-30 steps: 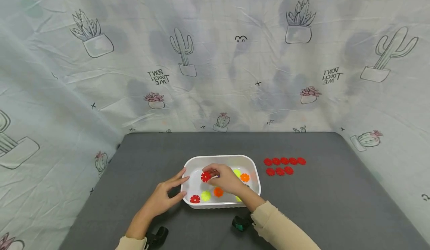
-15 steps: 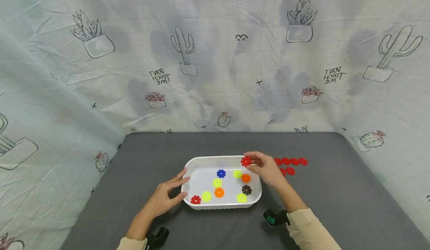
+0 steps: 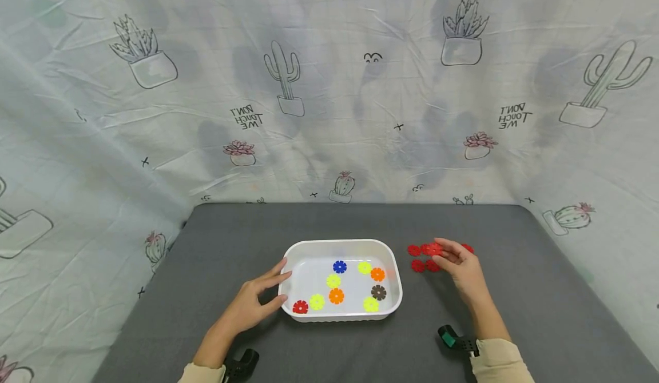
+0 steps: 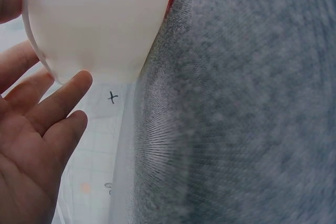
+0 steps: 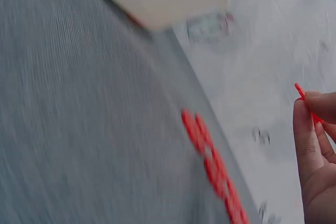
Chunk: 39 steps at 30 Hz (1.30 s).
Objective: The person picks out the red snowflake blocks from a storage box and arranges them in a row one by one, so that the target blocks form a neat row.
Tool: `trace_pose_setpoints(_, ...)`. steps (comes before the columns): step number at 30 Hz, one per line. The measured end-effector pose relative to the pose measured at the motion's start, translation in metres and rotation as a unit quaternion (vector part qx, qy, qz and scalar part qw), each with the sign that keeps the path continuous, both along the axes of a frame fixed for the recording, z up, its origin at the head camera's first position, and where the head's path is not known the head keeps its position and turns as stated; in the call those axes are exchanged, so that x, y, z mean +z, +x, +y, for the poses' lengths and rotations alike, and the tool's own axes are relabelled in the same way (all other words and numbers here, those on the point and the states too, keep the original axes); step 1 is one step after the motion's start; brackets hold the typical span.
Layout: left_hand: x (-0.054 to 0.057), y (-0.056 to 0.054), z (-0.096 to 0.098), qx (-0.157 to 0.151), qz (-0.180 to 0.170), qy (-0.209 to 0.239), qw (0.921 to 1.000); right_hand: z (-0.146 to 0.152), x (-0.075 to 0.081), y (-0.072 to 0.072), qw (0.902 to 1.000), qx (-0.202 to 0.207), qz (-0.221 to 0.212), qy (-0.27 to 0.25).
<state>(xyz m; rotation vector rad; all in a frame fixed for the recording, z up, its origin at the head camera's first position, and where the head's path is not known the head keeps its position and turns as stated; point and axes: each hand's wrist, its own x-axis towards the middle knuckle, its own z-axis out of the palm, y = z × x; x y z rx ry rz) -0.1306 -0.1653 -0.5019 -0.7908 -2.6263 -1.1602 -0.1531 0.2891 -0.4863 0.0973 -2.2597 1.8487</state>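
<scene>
My right hand (image 3: 465,274) pinches a red notched plastic disc (image 3: 435,249) between thumb and fingertips. In the right wrist view the same red disc (image 5: 298,89) sticks out edge-on past the fingertips. Under and around this hand several more red discs (image 3: 417,266) lie in two rows on the table, partly covered by it. My left hand (image 3: 250,303) rests against the left end of a white tray (image 3: 340,317), fingers spread at its rim. Seen from the left wrist, the fingers (image 4: 63,100) lie loosely along the tray's outer wall.
Inside the tray lie loose discs: blue (image 3: 339,267), dark brown (image 3: 378,292), red (image 3: 300,307), several yellow (image 3: 317,302) and two orange (image 3: 336,296). A grey cloth (image 3: 242,223) covers the table. Behind it hangs a printed curtain (image 3: 319,86).
My right hand has carried the red disc from inside the tray, over its right rim, to the red rows at the right. My left hand has stayed at the tray.
</scene>
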Motion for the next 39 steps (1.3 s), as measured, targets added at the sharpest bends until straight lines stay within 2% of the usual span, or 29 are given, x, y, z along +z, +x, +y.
trace_pose_setpoints(8, -0.002, -0.002, -0.001, -0.003, 0.004, 0.001, 1.0000, 0.030, -0.021, -0.002, 0.9955, -0.058, 0.005, -0.075)
trace_pose_setpoints(12, -0.002, -0.002, -0.001, 0.000, 0.005, 0.001, 1.0000, 0.038, -0.025, -0.003, 0.9910, -0.091, -0.001, -0.098)
trace_pose_setpoints(16, -0.001, -0.002, -0.001, -0.004, 0.005, 0.002, 1.0000, 0.042, -0.029, -0.004, 0.9874, -0.126, -0.018, -0.094)
trace_pose_setpoints(18, 0.000, -0.002, -0.001, -0.006, 0.006, 0.003, 1.0000, 0.043, -0.031, -0.005, 0.9862, -0.147, -0.029, -0.071)
trace_pose_setpoints(21, 0.001, -0.002, -0.001, -0.006, 0.008, 0.001, 1.0000, 0.043, -0.033, -0.006, 0.9829, -0.178, -0.046, 0.010)
trace_pose_setpoints(24, 0.000, -0.002, -0.001, -0.006, 0.010, 0.000, 0.9999, 0.043, -0.035, -0.007, 0.9738, -0.193, -0.052, 0.109)
trace_pose_setpoints(26, 0.000, -0.002, -0.001, -0.007, 0.011, 0.001, 0.9999, 0.042, -0.036, -0.007, 0.9666, -0.198, -0.051, 0.155)
trace_pose_setpoints(32, 0.000, -0.003, -0.001, -0.004, 0.011, -0.001, 0.9999, 0.040, -0.037, -0.007, 0.9575, -0.205, -0.038, 0.199)
trace_pose_setpoints(39, -0.001, -0.004, -0.001, -0.002, 0.010, -0.002, 0.9999, 0.038, -0.039, -0.006, 0.9424, -0.217, -0.032, 0.252)
